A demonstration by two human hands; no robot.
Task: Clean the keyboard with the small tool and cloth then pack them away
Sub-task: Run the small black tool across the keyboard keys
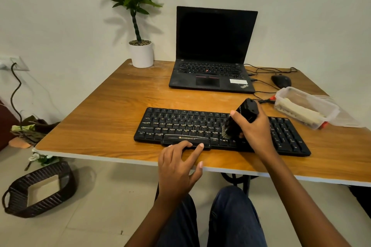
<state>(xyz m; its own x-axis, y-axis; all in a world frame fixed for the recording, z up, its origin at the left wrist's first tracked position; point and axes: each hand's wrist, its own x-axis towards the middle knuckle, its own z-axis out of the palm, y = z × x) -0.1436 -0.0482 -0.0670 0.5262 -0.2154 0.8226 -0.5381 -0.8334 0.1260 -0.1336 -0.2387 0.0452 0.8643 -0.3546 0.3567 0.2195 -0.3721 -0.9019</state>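
The front edge of the keyboard is touched by the left hand, fingers straight and spread. The black brush is gripped by the right hand, bristles on the keys. Beyond, a pale cloth is held in a clear tub.

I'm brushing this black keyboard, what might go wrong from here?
The black Zebronics keyboard sits near the front edge of the wooden table, steadied only by the left hand; a hard stroke might shove it off. The right hand works the black bristle brush near the clear plastic container at the table's right side; a wide sweep might knock it.
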